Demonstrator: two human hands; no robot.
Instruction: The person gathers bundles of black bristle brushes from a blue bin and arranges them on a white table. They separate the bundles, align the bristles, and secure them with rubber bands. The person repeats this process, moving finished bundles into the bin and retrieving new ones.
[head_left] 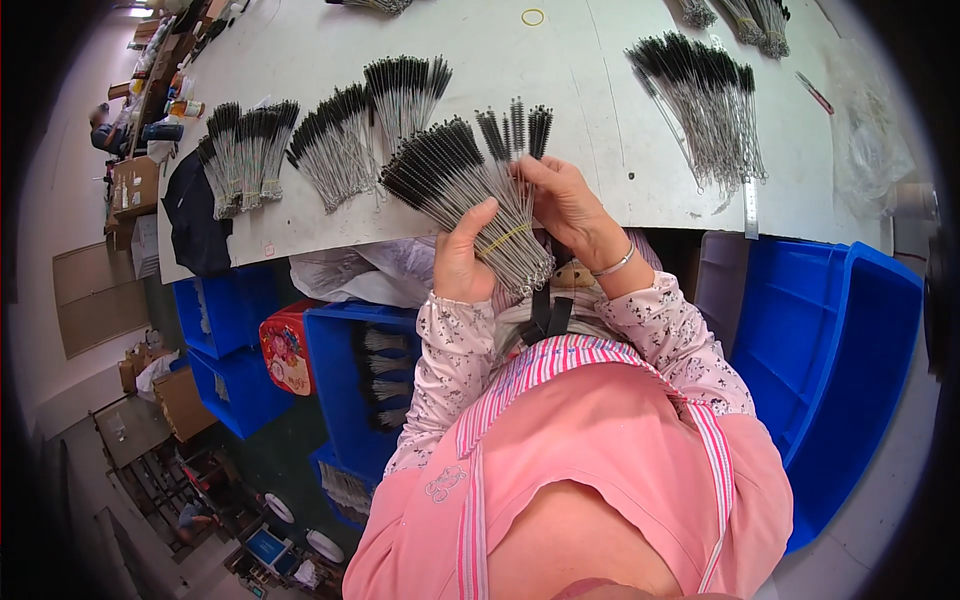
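Note:
A fanned bundle of straw brushes (440, 175) with black bristles and twisted wire stems is in front of me, just over the table's near edge. My left hand (463, 260) is closed round the left side of the stems, thumb on top. A yellow rubber band (503, 240) circles the stems near their looped ends. At the bundle's right side, the fingers of my right hand (568, 205) pinch a few brushes (517, 130) that stand slightly apart from the others. My right fingertips partly hide those stems.
More brush bundles lie on the white table (520, 65): several at the left, a large loose pile (705, 110) at the right. Beside that pile lies a metal ruler (751, 208). A loose yellow rubber band (532, 17) lies farther back. Blue bins (800, 340) stand below the near edge.

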